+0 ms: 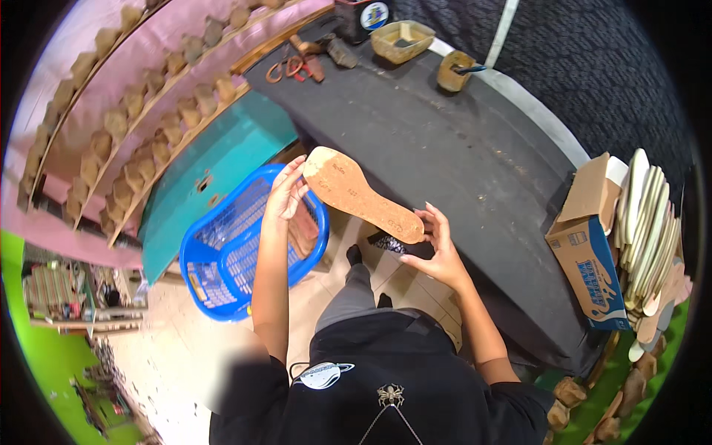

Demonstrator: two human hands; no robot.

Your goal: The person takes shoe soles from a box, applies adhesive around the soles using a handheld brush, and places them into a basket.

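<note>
A tan cork insole [356, 194] with handwritten marks on its upper face is held up in front of me, slanting down to the right. My left hand [285, 191] grips the edge of its wide, paler toe end, with the fingers partly behind it. At the narrow heel end, the fingers of my right hand [441, 258] hold the rim, while the thumb stands apart below. The insole is in the air, beside the near edge of a table with a dark cover [475, 178].
A blue plastic basket [215, 259] with brown pieces stands at left, beside a teal panel [222, 156] and racks of wooden shoe lasts [133, 174]. Orange-handled scissors [276, 72], a hammer [304, 46], a tray [400, 53] and a glue pot [450, 74] lie far back. Right: a cardboard box [586, 252], pale soles [641, 230].
</note>
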